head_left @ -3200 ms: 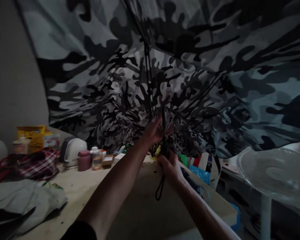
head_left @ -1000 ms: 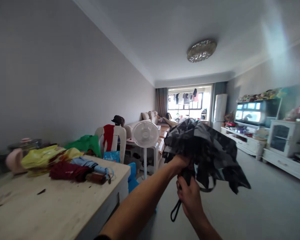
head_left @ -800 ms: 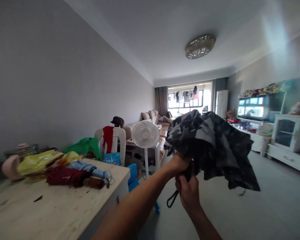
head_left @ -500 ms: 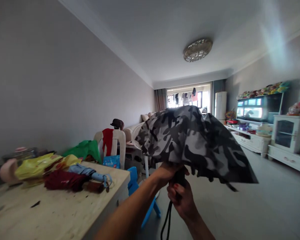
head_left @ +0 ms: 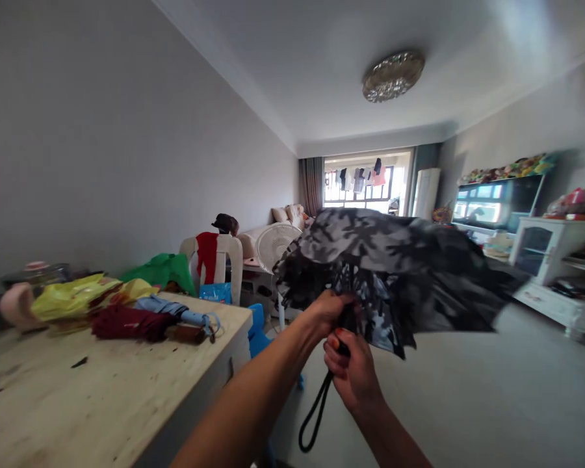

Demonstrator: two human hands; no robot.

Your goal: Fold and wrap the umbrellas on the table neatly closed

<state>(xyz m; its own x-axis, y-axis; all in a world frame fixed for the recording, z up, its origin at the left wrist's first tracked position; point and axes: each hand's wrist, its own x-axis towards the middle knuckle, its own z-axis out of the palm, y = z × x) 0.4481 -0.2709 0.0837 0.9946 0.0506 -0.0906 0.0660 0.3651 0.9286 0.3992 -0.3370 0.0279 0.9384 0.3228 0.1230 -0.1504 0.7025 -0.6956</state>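
I hold a grey and black camouflage umbrella [head_left: 394, 266] out in front of me, its canopy half collapsed and blurred by motion. My left hand [head_left: 329, 309] is closed around the umbrella just under the canopy. My right hand [head_left: 353, 374] grips the black handle below it, and the black wrist strap [head_left: 314, 416] hangs down from that handle.
A light wooden table [head_left: 102, 396] stands at the left with folded umbrellas, dark red [head_left: 129, 322] and light blue [head_left: 175, 312], and a yellow bag [head_left: 73, 296]. A white chair [head_left: 217, 266] and a white fan [head_left: 275, 244] stand behind. A TV cabinet [head_left: 546, 260] lines the right wall.
The canopy was wide open 3.2 s ago and has since collapsed. Over the last second it swung up and flattened out to the right while both hands kept their hold.
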